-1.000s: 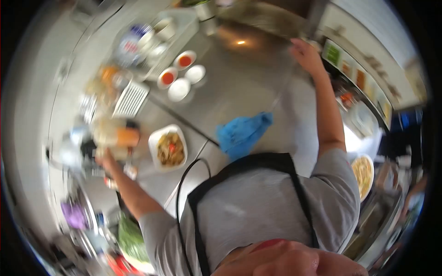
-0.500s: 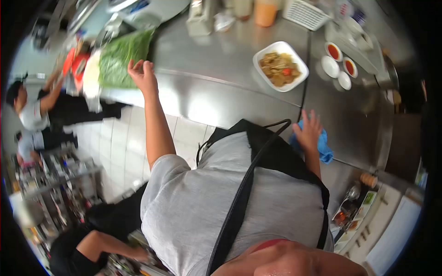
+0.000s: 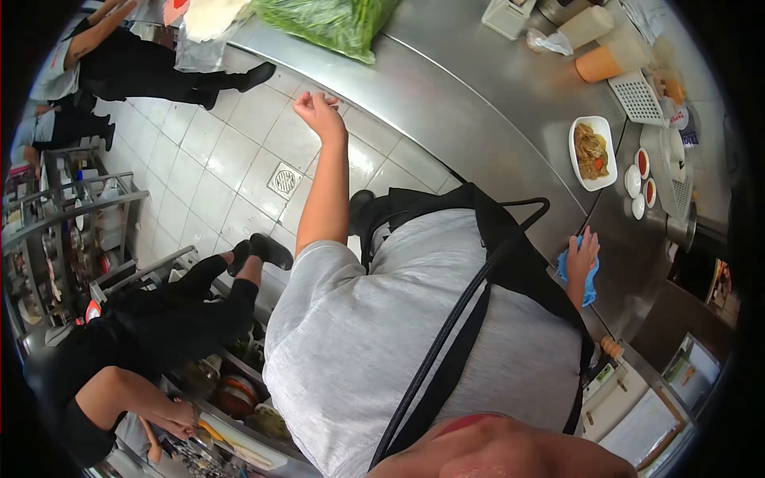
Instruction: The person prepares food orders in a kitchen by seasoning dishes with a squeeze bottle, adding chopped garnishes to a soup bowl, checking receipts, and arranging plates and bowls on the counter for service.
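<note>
My left hand (image 3: 320,117) hangs in the air over the tiled floor, off the counter's edge. Its fingers are loosely bent and a little apart, with nothing visible in them. On the steel counter (image 3: 510,151) at the right, my right hand (image 3: 587,255) rests on a crumpled blue cloth (image 3: 590,288), fingers stretched out over it. Beyond that hand stands a white square bowl (image 3: 579,169) of cooked food with an orange-red piece on top. Small dishes sit beside the bowl, among them one of red sauce (image 3: 642,162) and a white one (image 3: 633,182).
A clear bag of leafy greens (image 3: 327,24) lies at the counter's far left. Sauce bottles (image 3: 603,61) and a white basket (image 3: 636,99) line the back. A co-worker in black (image 3: 143,334) works behind my left side; others stand further left. A drain (image 3: 284,180) is in the floor.
My view has turned left, so the counter things appear further right. My left hand has gone from beside the greens to over the floor. My right hand stays at the blue cloth.
</note>
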`<state>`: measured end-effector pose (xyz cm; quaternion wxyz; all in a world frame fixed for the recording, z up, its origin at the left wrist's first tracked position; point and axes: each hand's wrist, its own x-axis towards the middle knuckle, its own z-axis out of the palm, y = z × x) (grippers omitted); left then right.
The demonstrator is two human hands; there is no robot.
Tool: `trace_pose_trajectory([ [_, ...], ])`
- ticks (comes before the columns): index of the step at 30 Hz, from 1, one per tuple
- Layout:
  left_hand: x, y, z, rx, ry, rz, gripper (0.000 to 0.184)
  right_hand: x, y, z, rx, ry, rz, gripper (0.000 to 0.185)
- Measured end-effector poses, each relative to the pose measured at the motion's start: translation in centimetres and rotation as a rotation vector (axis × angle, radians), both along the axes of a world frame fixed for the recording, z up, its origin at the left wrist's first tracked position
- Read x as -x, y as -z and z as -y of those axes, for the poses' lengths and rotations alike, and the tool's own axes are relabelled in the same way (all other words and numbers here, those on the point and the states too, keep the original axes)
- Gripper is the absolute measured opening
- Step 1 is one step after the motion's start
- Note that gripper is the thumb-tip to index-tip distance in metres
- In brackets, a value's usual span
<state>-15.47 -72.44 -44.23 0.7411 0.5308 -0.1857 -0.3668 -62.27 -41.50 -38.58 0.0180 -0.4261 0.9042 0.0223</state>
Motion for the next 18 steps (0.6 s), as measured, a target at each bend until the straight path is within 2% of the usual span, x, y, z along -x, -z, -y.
trace_pose_trajectory([
  [3,-1.8,1.8,0.0,-0.148,0.061,-0.078,0.016,-2.3,-0.9,1.1,-0.031,0.173,-0.015,0.054],
  [6,-3.4,6.6,0.9,-0.018,0.359,0.499,0.015,-3.3,0.5,0.7,0.179,0.038,-0.048,0.056],
  [8,-2.4,3.6,0.5,-0.09,0.598,0.775,0.018,-7.4,-0.9,2.1,0.341,-0.078,-0.034,0.044],
  [10,-2.2,5.1,1.4,0.133,0.832,1.227,0.025,-11.3,-3.0,3.7,0.493,-0.22,0.062,0.036],
  [11,-2.0,5.8,2.0,0.261,0.937,1.45,0.029,-13.6,-4.0,4.8,0.583,-0.306,0.146,0.022],
  [14,-0.2,5.7,3.3,0.033,1.231,1.572,0.032,-20.2,-6.2,6.3,0.405,-0.182,0.417,0.016],
  [15,0.3,7.7,3.9,0.165,1.21,1.581,0.031,-21.9,-6.1,6.6,0.405,-0.237,0.423,0.014],
  [18,2.1,9.2,4.3,0.251,1.262,1.695,0.032,-26.0,-5.4,7.0,0.403,-0.333,0.521,0.013],
])
